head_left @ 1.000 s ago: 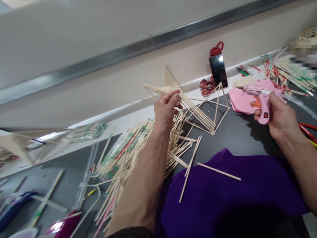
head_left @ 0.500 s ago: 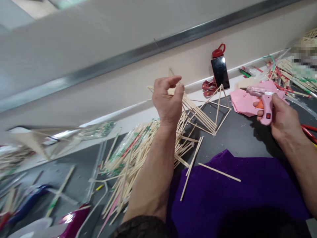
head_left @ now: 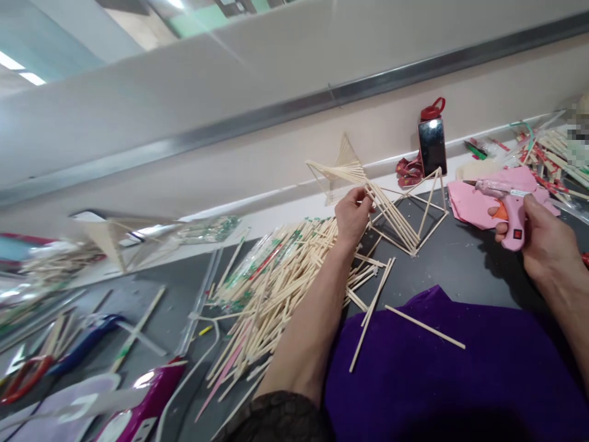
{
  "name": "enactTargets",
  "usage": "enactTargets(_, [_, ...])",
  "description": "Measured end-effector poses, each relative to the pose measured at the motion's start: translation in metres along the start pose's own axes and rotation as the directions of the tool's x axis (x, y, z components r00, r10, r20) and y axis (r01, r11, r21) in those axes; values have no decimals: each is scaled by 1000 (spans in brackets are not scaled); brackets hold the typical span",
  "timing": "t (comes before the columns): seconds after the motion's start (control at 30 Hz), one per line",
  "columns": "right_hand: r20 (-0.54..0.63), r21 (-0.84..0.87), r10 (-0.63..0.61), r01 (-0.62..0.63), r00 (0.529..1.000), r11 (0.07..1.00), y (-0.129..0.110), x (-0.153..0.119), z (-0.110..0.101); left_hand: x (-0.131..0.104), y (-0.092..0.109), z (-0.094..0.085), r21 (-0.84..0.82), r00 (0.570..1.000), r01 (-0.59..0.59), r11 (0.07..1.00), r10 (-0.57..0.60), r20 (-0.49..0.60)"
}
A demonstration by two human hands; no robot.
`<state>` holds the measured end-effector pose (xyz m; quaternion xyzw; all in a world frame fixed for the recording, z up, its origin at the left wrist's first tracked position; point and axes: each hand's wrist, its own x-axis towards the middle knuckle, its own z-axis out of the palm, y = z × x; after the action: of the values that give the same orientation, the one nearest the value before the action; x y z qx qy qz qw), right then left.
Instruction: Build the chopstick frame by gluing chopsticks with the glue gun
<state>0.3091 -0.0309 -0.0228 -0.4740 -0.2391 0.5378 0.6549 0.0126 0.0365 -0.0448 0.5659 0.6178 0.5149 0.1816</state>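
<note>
My left hand is closed at the left end of a stick frame, its fingertips pressed together at the upper ends of the slanting sticks. In my right hand is a pink glue gun, its nozzle pointing left over pink sheets. A triangular part of the frame stands between the hands. Loose wooden sticks lie in a big pile under and left of my left forearm. One single stick rests on a purple cloth.
By the wall are a phone leaning on a red-capped bottle and a twisted stick model. To the left lie orange-handled scissors, blue-handled pliers and a magenta tool. Packs of sticks lie at the right.
My left hand has come down from above the frame to its stick ends, uncovering the twisted model behind. The view has shifted; my right hand still holds the glue gun.
</note>
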Motion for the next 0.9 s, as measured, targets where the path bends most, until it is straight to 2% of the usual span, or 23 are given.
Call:
enactTargets(0.13, [-58, 28, -18, 20, 998, 999, -2, 3, -3, 12, -11, 7, -55, 997, -62, 997, 64, 44])
enactTargets(0.23, [-40, 36, -48, 49, 998, 998, -4, 2, -5, 18, -13, 12, -100, 992, -67, 993, 77, 104])
enactTargets(0.37, [-15, 40, -42, 42, 999, 998, -7, 0, -6, 22, -6, 18, -120, 977, -67, 990, 90, 196])
enactTargets(0.53, [-50, 53, -50, 52, 997, 997, -9, -1, -6, 26, 7, 20, -143, 951, -52, 988, 93, 294])
enactTargets(0.77, [-29, 45, -68, 69, 997, 997, -11, -1, -7, 31, 8, 19, -186, 938, -44, 982, 105, 332])
enactTargets(0.9, [-42, 40, -64, 66, 997, 997, -10, -1, -7, 24, 7, 15, -170, 946, -12, 985, 66, 316])
